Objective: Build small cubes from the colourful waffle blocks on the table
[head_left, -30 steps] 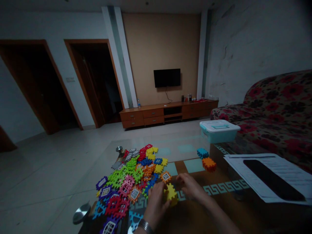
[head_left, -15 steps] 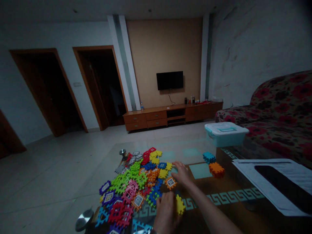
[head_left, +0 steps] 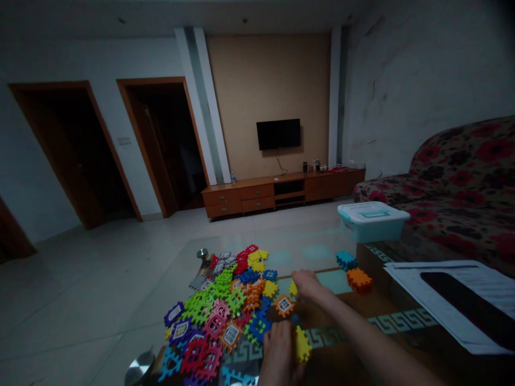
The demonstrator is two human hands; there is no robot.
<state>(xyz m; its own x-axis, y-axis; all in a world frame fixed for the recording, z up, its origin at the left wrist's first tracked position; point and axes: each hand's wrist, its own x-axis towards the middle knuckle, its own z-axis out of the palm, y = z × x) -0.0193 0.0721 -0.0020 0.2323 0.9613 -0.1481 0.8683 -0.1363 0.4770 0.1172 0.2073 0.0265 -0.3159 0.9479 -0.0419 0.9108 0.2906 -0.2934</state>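
A heap of bright interlocking puzzle tiles (head_left: 225, 305) covers the left part of a glass-topped table (head_left: 306, 252). My left hand (head_left: 279, 351) is closed on a yellow assembled tile piece (head_left: 301, 344) at the table's near edge. My right hand (head_left: 309, 284) reaches forward to the right edge of the heap, its fingers pinched on a small yellow tile (head_left: 293, 288). An orange window tile (head_left: 284, 304) lies just left of that hand.
A blue tile cube (head_left: 346, 260) and an orange tile cube (head_left: 359, 280) stand right of the heap. A lidded teal box (head_left: 372, 220) sits at the table's far right. Papers with a dark flat object (head_left: 454, 300) lie on the right. A floral sofa (head_left: 454, 187) stands beyond.
My right hand moved forward from beside the left hand to the heap's right edge and closed on a yellow tile. The left hand drew back toward me with its yellow piece.
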